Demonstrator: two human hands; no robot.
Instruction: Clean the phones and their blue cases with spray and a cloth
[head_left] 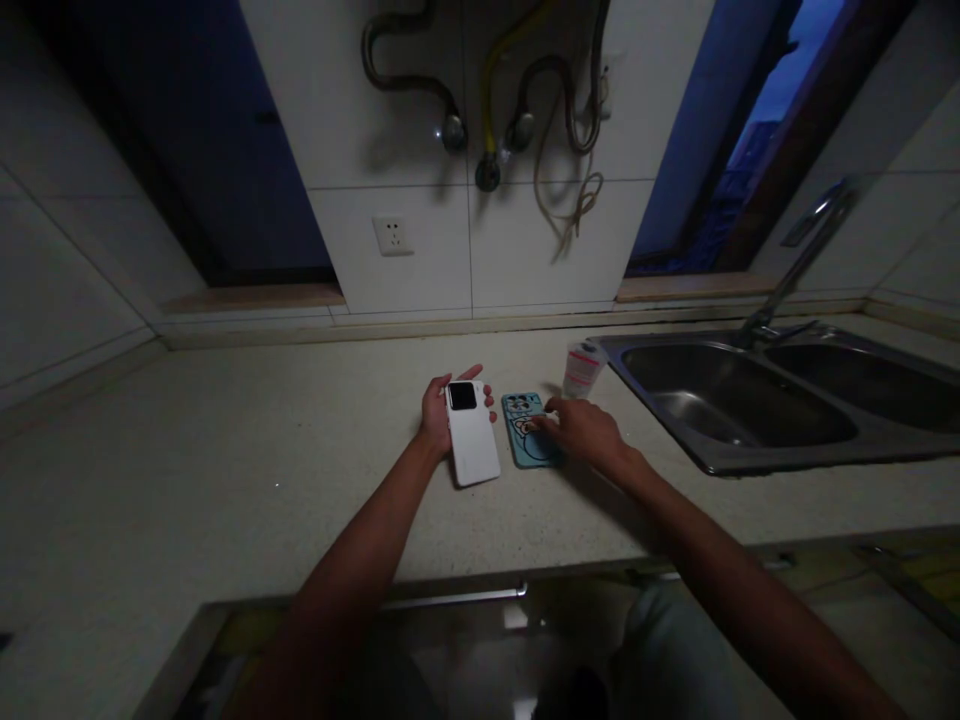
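A white smartphone (474,446) with a black camera block lies back side up in my left hand (436,412). The fingers of that hand wrap round the phone's far side. Just to the right, a teal phone case (523,447) with a cartoon print rests on the countertop. My right hand (586,428) reaches over the case's right side, with fingertips at its surface; whether they grip it I cannot tell. Behind this hand stands a clear plastic cup (582,370) with red markings.
A double steel sink (716,462) with a tall faucet (799,255) is set into the countertop (300,480) at the right. On the tiled wall are a power socket (393,237), a yellow pipe (487,100) and hoses. The counter's front edge runs below my forearms.
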